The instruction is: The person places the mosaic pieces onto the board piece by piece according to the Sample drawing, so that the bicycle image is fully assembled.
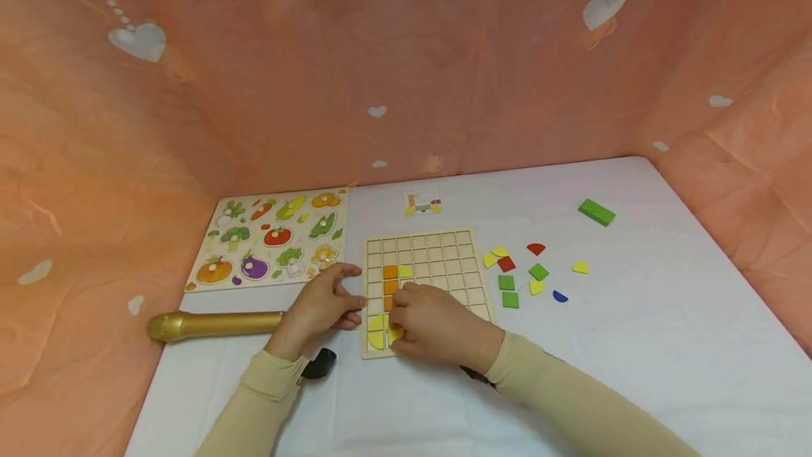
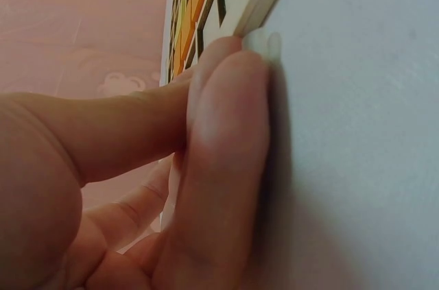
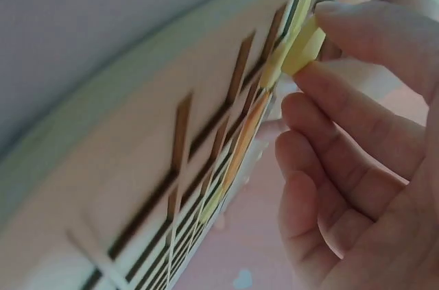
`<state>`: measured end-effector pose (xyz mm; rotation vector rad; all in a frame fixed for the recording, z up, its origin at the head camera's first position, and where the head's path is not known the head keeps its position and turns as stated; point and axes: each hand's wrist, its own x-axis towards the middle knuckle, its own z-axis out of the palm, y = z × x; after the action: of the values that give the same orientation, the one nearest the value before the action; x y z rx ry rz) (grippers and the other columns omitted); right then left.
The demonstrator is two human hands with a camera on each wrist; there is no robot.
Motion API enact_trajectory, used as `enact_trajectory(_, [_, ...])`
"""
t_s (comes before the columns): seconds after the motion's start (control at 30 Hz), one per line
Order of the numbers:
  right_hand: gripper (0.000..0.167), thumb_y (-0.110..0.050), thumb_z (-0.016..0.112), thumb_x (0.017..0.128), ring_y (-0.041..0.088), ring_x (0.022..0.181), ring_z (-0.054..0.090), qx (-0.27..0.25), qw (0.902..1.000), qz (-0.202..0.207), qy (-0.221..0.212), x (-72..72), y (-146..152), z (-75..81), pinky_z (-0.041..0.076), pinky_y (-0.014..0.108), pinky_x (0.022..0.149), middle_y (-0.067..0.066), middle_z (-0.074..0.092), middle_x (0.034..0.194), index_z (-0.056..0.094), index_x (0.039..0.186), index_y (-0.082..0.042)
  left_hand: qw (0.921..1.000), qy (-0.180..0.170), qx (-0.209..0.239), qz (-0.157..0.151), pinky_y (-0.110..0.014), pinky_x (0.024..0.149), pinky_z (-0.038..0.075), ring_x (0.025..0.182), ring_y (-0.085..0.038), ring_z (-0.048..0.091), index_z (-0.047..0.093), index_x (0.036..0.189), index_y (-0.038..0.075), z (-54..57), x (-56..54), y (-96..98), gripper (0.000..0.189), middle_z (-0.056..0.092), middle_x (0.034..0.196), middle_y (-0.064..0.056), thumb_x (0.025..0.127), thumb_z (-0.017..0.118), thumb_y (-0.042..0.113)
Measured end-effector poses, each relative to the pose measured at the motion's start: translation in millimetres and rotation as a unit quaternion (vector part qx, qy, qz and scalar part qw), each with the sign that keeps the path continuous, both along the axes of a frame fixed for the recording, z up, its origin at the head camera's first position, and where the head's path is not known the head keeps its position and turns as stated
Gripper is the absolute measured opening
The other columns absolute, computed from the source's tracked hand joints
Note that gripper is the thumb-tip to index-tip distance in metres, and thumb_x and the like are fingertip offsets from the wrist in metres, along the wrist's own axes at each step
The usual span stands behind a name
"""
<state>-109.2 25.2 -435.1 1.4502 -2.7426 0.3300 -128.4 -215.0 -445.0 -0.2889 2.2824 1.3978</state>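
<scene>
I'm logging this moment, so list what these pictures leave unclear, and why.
Head view: some cells of the grid board, hidden by the right grip.
Head view: the right end of the gold microphone, hidden behind the left grip.
Head view: fine detail on the pattern card, too small.
Right wrist view: the full outline of the held yellow piece, partly covered by the right grip.

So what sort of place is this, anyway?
Probably a small, curtained-off corner set up for tabletop play: heart-patterned pinkish cloth hangs around a white-covered table, which holds a wooden grid board and a vegetable puzzle. I can't tell what building it's in.
</scene>
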Motion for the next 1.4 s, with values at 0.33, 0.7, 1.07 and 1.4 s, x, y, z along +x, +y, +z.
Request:
enact_trajectory(0.33, [0.01, -0.027, 0.082, 0.088, 0.011, 0.088, 0.054, 0.007, 0.9999, -0.004, 0.014, 3.7, -5.7, -5.8, 0.054, 0.025, 0.081, -0.009, 0.065, 0.095, 0.077, 0.092, -0.02, 1.0, 0.003, 0.0, -0.004, -0.033, 0.065, 0.068, 0.067, -0.017, 0.074, 0.056, 0.148, 0.014, 1.5, -0.1, 0.7, 0.058, 0.067, 0.09, -0.014, 0.097, 0.081, 0.007])
enact_trajectory(0.7, [0.006, -0.018, 0.081, 0.089, 0.012, 0.087, 0.054, -0.012, 0.9999, -0.003, 0.008, 3.3, -4.9, -7.4, 0.054, 0.025, 0.078, -0.008, 0.065, 0.094, 0.078, 0.094, -0.019, 0.9999, -0.001, 0.011, 0.004, -0.033, 0.066, 0.068, 0.068, -0.019, 0.074, 0.056, 0.147, 0.015, 1.1, 0.7, 1.2, 0.057, 0.067, 0.093, -0.014, 0.097, 0.081, 0.007])
enact_trajectory(1.07, [0.006, -0.022, 0.081, 0.088, 0.011, 0.084, 0.051, -0.021, 0.9997, -0.001, 0.015, -0.2, -0.8, -4.5, 0.05, 0.023, 0.075, -0.008, 0.063, 0.089, 0.077, 0.092, -0.019, 1.0, -0.003, 0.0, -0.001, -0.033, 0.066, 0.068, 0.068, -0.019, 0.075, 0.054, 0.148, 0.013, 1.0, -1.1, -0.5, 0.059, 0.067, 0.091, -0.014, 0.096, 0.081, 0.007])
enact_trajectory(1.4, [0.006, -0.022, 0.082, 0.093, 0.012, 0.091, 0.06, -0.063, 0.9949, -0.071, -0.037, -12.7, 33.4, 8.5, 0.057, 0.026, 0.081, -0.007, 0.069, 0.096, 0.082, 0.096, -0.017, 0.9998, -0.017, -0.008, -0.009, -0.034, 0.066, 0.068, 0.069, -0.019, 0.073, 0.052, 0.149, 0.012, 4.8, -2.5, 3.9, 0.059, 0.063, 0.089, -0.013, 0.097, 0.079, 0.005])
